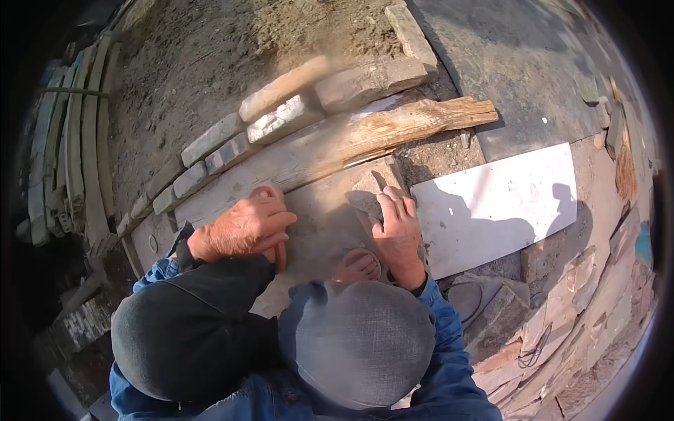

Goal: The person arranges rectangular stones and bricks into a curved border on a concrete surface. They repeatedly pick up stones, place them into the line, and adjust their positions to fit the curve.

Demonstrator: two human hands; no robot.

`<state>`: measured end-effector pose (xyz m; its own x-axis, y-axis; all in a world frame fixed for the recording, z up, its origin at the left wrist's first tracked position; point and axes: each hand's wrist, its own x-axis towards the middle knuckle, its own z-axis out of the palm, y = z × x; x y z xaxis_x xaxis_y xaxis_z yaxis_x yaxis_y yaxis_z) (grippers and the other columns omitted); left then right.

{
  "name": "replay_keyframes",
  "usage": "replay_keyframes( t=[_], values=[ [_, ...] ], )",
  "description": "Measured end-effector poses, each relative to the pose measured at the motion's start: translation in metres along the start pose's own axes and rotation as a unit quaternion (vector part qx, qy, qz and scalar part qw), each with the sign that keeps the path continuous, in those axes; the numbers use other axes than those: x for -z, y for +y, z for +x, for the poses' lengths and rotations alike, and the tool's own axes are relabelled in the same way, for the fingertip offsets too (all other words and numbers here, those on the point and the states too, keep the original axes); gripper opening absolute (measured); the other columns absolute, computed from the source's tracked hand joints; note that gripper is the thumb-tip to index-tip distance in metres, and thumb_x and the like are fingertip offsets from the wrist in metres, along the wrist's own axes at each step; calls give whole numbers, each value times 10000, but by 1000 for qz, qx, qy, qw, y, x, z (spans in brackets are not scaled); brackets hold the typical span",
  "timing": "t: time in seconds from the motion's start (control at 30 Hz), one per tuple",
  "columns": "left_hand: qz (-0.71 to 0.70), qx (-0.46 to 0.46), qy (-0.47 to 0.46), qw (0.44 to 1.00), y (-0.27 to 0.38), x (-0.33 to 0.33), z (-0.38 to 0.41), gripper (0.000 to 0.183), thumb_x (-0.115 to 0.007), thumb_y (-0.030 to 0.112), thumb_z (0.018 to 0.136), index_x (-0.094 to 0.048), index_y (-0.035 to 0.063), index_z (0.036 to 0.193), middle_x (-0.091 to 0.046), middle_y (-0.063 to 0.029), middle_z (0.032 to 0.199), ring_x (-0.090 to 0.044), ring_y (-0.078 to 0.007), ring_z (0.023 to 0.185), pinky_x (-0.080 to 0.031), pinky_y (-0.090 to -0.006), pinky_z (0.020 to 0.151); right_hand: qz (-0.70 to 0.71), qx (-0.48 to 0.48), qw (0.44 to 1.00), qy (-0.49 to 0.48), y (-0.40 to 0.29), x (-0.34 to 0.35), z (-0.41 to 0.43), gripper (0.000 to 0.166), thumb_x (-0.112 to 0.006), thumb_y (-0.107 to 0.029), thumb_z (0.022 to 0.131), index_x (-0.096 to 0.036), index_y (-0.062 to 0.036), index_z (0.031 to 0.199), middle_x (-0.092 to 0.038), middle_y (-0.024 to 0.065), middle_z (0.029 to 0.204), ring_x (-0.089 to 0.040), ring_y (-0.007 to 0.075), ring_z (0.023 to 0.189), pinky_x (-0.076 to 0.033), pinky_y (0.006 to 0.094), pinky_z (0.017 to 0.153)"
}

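My right hand (397, 231) has its thumb and fingers on the edge of a rough grey chunk of stone or brick (367, 190), which lies on a slab by the end of a weathered wooden beam (410, 123). Over my sandalled foot, my left hand (245, 226) hangs with loosely bent fingers and no object visible in it; its palm side is hidden. A pinkish sandal (280, 255) shows beneath it. My other foot (359, 264) is partly hidden by my knee. Beyond the beam, bricks run in a curved double row, one with a white-crusted face (277, 119).
Loose soil (210, 63) lies behind the bricks. A white board (495, 205) is on the ground at right, below a dark flat sheet (516, 68). Long wooden planks (79, 137) are stacked at left. Broken slabs (500, 316) and a straw broom (625, 168) are at right.
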<state>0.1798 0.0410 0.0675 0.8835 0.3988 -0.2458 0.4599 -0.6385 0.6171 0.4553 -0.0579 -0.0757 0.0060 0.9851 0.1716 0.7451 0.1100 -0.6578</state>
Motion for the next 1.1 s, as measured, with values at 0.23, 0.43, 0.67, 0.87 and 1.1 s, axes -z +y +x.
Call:
replay_keyframes(
  t=[0.23, 0.43, 0.67, 0.87, 1.1],
  values=[
    [-2, 140, 88, 986, -13, -33, -107, 307, -711, 194, 808, -595, 15, 1028, -630, -165, 935, -638, -386, 879, -522, -466, 740, 7, 11, 996, -86, 13, -5, -19, 530, -744, -54, 727, -586, -65, 1233, -568, 142, 1355, -512, 375, 1218, -439, 458, 1008],
    [-163, 225, 74, 958, -26, -89, -147, 281, -685, 200, 843, -599, -18, 999, -625, -209, 937, -621, -423, 902, -503, -498, 779, -27, 47, 993, -101, 19, 10, -13, 520, -746, -15, 712, -600, -23, 1212, -621, 186, 1261, -570, 393, 1135, -442, 460, 997],
    [-161, 148, 233, 948, -52, -112, -147, 266, -695, 209, 822, -588, -1, 946, -625, -203, 933, -614, -420, 907, -482, -525, 765, -57, -85, 981, -166, 18, 26, 6, 573, -800, -90, 744, -590, -21, 1273, -616, 164, 1213, -606, 321, 1112, -527, 427, 852],
    [-193, 210, 396, 873, -105, -139, -197, 234, -644, 202, 857, -600, 8, 979, -628, -192, 975, -609, -405, 922, -482, -494, 790, -10, -180, 968, -176, -2, 39, 21, 666, -862, -151, 728, -566, -11, 1307, -596, 188, 1220, -614, 279, 1049, -521, 348, 849],
    [-58, 540, 562, 624, -187, -206, -375, 257, -571, 175, 915, -651, -4, 1081, -651, -236, 1031, -603, -410, 989, -490, -474, 859, -42, -338, 897, -281, -11, 34, 49, 829, -883, -199, 750, -442, -7, 1425, -511, 268, 1365, -486, 327, 1294, -382, 422, 1068]
  ],
)
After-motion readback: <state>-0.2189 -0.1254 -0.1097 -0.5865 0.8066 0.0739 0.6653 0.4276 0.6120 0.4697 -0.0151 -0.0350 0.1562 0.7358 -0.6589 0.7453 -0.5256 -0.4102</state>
